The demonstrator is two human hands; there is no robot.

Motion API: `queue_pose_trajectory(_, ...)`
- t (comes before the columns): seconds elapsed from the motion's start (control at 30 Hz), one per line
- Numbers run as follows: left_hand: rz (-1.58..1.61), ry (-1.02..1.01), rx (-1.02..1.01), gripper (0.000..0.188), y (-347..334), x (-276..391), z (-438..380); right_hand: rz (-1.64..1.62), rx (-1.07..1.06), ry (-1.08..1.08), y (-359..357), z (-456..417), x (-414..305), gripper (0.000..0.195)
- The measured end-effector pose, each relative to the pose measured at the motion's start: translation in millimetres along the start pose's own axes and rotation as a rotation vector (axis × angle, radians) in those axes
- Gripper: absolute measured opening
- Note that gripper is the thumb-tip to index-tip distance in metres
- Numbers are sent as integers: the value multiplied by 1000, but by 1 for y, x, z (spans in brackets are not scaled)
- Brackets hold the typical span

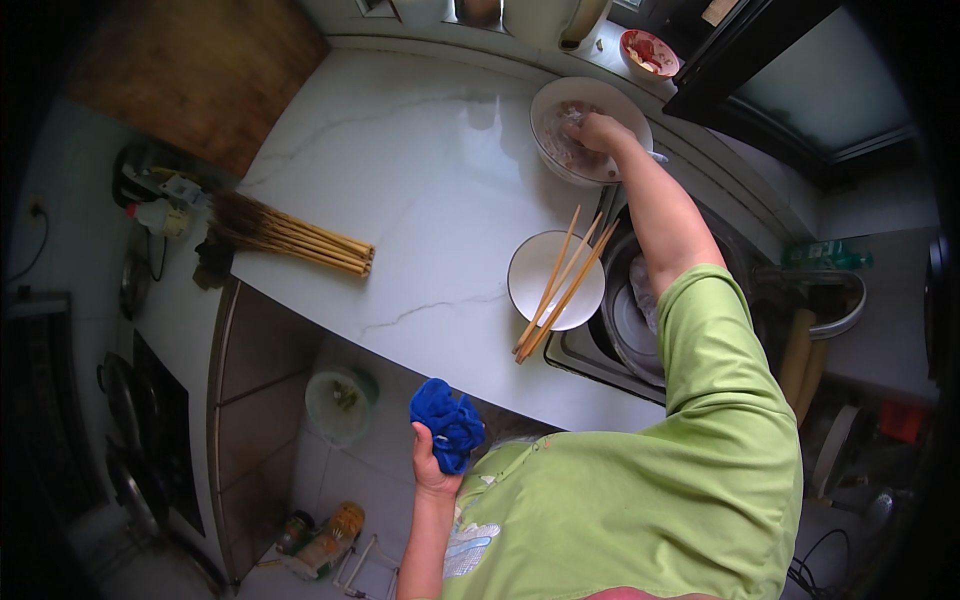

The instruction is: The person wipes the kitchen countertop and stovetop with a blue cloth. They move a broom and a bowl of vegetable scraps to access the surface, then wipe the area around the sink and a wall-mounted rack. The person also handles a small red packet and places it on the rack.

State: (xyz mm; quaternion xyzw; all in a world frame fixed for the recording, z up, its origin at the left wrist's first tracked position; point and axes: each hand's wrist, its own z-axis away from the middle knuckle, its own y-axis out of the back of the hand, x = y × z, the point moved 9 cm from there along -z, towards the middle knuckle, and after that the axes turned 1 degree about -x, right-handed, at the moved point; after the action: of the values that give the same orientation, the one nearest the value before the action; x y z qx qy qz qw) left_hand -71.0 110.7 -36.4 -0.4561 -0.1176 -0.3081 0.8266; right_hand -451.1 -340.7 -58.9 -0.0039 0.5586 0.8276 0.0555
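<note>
My left hand (435, 469) holds a crumpled blue cloth (448, 427) just off the counter's front edge. My right hand (598, 135) reaches into a large white bowl (551, 161) at the back of the counter. Reddish-brown pieces and some whitish matter lie in that bowl; my fingertips are partly hidden there, and what they touch cannot be told. A handle sticks out at the bowl's right rim. Nearer to me, several wooden chopsticks (553, 289) rest across a smaller white bowl (525, 262). A bundled brush of plant stalks (300, 236) lies at the counter's left end.
Right of the small bowl is a sink (574, 367) with a basin and a plastic bag inside, and a curved faucet (840, 328). A red-and-white bowl (649, 56) stands on the window ledge beside an open window frame. A bin (341, 409) stands on the floor, below the counter.
</note>
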Motion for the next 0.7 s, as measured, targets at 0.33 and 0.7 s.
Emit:
queue_pose_trajectory(0.33, 4, -6, 27, 72, -2, -4, 3, -243, -38, 45, 14, 23, -21, 37)
queue_pose_trajectory(0.7, -9, -9, 97, 70, 1, -10, 5, -291, 85, 112, 34, 28, -37, 38)
